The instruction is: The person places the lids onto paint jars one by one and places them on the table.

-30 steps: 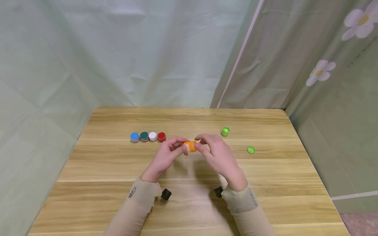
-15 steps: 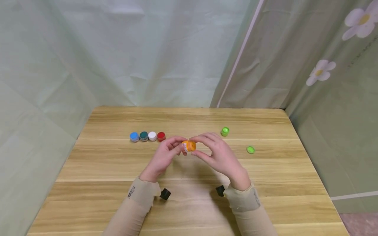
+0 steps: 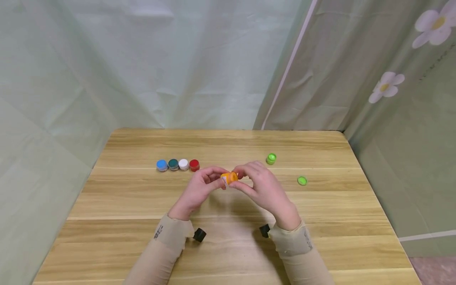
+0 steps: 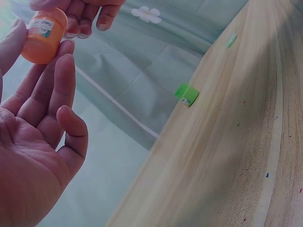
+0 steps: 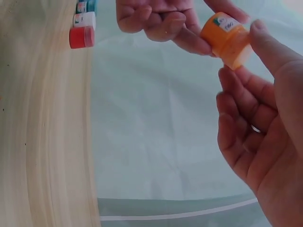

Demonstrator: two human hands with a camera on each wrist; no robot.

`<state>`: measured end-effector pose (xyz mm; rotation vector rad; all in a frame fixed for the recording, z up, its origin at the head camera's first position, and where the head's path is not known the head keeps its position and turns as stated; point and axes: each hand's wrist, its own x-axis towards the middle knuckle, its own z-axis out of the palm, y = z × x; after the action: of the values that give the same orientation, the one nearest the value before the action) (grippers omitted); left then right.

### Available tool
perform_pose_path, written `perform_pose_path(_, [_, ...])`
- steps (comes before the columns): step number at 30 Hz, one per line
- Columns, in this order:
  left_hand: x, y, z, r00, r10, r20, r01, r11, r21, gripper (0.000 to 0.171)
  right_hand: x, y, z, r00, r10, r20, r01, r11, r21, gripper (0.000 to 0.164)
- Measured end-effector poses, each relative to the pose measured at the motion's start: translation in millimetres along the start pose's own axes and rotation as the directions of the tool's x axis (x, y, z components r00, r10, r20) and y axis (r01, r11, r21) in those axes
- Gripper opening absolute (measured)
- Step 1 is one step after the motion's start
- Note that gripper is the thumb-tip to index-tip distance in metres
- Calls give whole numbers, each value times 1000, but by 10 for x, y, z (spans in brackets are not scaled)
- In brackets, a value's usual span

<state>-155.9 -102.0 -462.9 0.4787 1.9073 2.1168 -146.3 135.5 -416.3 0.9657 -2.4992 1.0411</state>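
A small orange paint jar (image 3: 228, 179) with a white label is held tilted above the table. My left hand (image 3: 196, 190) grips its body between thumb and fingers. On the jar's other end, my right hand (image 3: 265, 190) has its thumb and fingertips at the rim, pinching it. In the right wrist view the jar (image 5: 226, 38) lies between both hands, its label turned up. Seen from the left wrist, the same jar (image 4: 45, 40) rests on the left fingers, with the right fingertips just beyond. Whether a lid covers the right end is hard to tell.
Blue (image 3: 162, 165), dark green (image 3: 173, 164), white (image 3: 183, 164) and red (image 3: 194, 165) capped jars line up at back left. A green jar (image 3: 271, 158) stands at back right, a green lid (image 3: 302, 181) nearer me. Curtains hang behind the wooden table (image 3: 124, 198).
My right thumb and fingers spread apart from the jar's end half a second ago, then came together on it again. The left hand's grip stays much the same; the jar shifted slightly.
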Motion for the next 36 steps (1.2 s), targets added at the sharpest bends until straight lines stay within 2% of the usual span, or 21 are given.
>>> perform_pose_path(6, [-4, -7, -2, 1000, 0, 29, 0, 1000, -15, 32, -8, -11, 63, 997, 75, 8, -74, 993, -97, 26])
perform_pose_path(14, [-4, -4, 15, 999, -2, 49, 2, 1000, -3, 37, -6, -39, 131, 994, 111, -2, -109, 979, -173, 33])
perform_pose_path(17, [-3, 1, 15, 999, -16, 32, 15, 1000, 20, 30, -8, -47, 137, 990, 143, 2, -140, 977, -159, 35])
perform_pose_path(21, [3, 3, -1, 999, -35, -27, 35, 999, 26, 27, -10, -41, 105, 985, 173, 20, -171, 982, -74, 30])
perform_pose_path(23, [6, 0, -12, 998, -34, -60, 35, 999, 16, 28, -9, -32, 83, 989, 148, 22, -148, 988, -37, 34])
perform_pose_path(26, [11, 1, -28, 995, -33, -89, 34, 999, 14, 29, -5, -21, 59, 998, 68, 15, -68, 998, -9, 44])
perform_pose_path(30, [13, -3, -41, 995, -45, -91, 45, 999, 1, 29, 13, -15, 53, 1000, -23, -1, 23, 1000, -10, 42])
perform_pose_path(36, [6, 6, -34, 995, -60, -78, 57, 998, -30, 30, 16, -21, 47, 999, -36, 2, 36, 999, -20, 39])
